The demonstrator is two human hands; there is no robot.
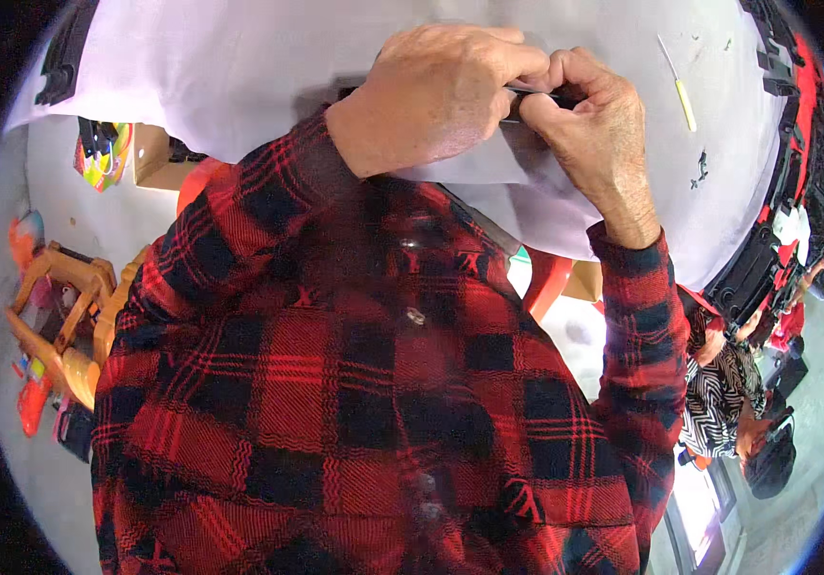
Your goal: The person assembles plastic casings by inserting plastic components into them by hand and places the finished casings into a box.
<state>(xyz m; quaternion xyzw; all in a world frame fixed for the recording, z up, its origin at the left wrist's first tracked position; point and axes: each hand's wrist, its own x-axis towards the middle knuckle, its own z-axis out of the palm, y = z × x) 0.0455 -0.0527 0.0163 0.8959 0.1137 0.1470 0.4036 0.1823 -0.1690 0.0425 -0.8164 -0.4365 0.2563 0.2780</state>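
Both of my hands are close together over the white-covered table (268, 67), with fingers closed round a thin black part (531, 93). My left hand (441, 91) lies palm down with its fingertips at one end of the part. The thumb and curled fingers of my right hand (596, 125) pinch the other end. Most of the part is hidden by my fingers, so its exact kind does not show. To the right of my hands lies a thin screwdriver (685, 105) with a yellow handle. Small black pieces (700, 168) are scattered nearer to me.
Black moulded parts (747, 278) line a red edge (803, 115) on the right, with people (723, 393) beyond. Another black part (65, 62) lies at the far left corner. A wooden chair (67, 297) and a cardboard box (153, 158) stand to the left.
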